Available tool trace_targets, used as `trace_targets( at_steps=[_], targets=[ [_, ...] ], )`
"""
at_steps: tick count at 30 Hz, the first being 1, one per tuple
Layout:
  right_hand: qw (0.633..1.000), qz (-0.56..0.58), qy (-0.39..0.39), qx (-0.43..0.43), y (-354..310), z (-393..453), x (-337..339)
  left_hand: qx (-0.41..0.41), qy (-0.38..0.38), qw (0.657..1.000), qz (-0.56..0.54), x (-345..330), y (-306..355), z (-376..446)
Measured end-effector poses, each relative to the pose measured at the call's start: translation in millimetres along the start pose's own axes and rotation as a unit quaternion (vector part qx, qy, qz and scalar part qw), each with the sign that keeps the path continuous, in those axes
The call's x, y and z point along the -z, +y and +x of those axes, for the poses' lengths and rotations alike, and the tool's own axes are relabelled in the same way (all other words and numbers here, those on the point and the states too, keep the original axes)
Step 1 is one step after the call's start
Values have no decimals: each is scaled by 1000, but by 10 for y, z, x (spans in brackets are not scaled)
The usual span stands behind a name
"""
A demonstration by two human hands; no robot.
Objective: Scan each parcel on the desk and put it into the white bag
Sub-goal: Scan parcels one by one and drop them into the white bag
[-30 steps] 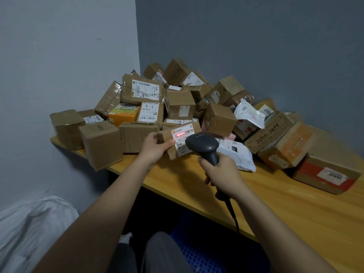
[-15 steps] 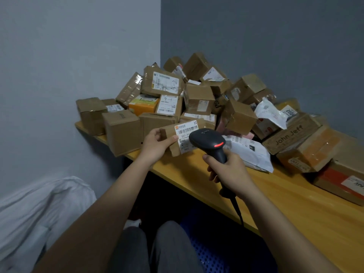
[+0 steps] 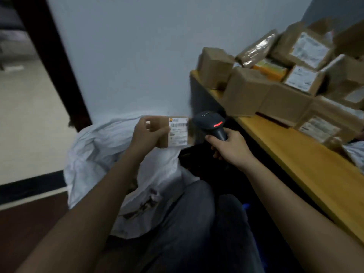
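My left hand (image 3: pixel 146 134) grips a small brown parcel (image 3: pixel 175 132) with a white barcode label, held in the air above the crumpled white bag (image 3: pixel 102 152) on the floor at my left. Just to its right, my right hand (image 3: pixel 229 147) holds a dark handheld scanner (image 3: pixel 209 123) with a red light glowing on its head. The scanner's head sits close beside the parcel's label. A heap of cardboard parcels (image 3: pixel 275 81) covers the wooden desk (image 3: pixel 307 162) at the right.
A pale wall stands ahead, with a dark door frame (image 3: pixel 53 62) and an open doorway at the left. My knees in grey trousers (image 3: pixel 189 223) fill the lower middle. The desk's front edge runs diagonally at the right, dark space beneath it.
The view has swung left and down, away from the desk. My left hand carried the parcel off the desk to above the white bag. My right hand followed with the scanner.
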State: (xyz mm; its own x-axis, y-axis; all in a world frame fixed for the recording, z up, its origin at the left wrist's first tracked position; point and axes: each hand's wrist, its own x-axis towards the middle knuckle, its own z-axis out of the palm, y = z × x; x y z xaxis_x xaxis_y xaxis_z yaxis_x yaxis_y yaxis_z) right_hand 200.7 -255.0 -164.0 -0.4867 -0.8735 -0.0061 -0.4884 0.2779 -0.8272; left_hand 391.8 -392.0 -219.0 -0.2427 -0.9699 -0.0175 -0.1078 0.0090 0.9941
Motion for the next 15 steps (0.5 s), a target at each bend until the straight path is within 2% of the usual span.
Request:
trace_targets(
  at_steps=[5,8,10,13,15],
  targets=[
    [996,-45,-71,-32,78,496,-827,113,128,980,101,716,-814,387],
    [991,-88,-95,-41,202,766,-1100,152,160,955,199,900,-1153,607],
    [988,-104,-100,-50,300,916,-1191,187,127,946,233,958,-1384,811],
    [987,-111,-100,-62,414,1064,-1238,219,-57,924,308,921,-1738,1080],
    [986,-109,-101,-71,443,1102,-1223,203,-93,922,316,793,-1737,1105]
  ],
)
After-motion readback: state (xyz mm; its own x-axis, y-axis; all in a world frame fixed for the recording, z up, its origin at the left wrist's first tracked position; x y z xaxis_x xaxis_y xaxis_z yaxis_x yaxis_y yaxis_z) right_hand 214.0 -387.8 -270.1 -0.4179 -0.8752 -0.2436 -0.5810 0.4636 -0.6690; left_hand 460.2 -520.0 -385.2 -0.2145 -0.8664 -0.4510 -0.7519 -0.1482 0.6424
